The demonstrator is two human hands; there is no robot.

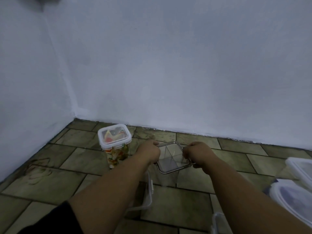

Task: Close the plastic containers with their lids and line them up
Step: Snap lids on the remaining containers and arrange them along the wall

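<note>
A tall clear container (171, 157) without a lid stands on the tiled floor, its square rim facing me. My left hand (148, 152) grips its left rim and my right hand (197, 153) grips its right rim. To the left stands a second tall container (116, 149) holding colourful pieces, with a clear clip lid (114, 136) on top. A loose lid (148, 193) lies on the floor under my left forearm, partly hidden.
More clear containers or lids sit at the right edge (298, 168) and lower right (293, 198), and another piece (219, 222) by my right forearm. White walls (168, 73) meet in a corner at the back left. The floor (67, 166) is tiled in green-brown stone.
</note>
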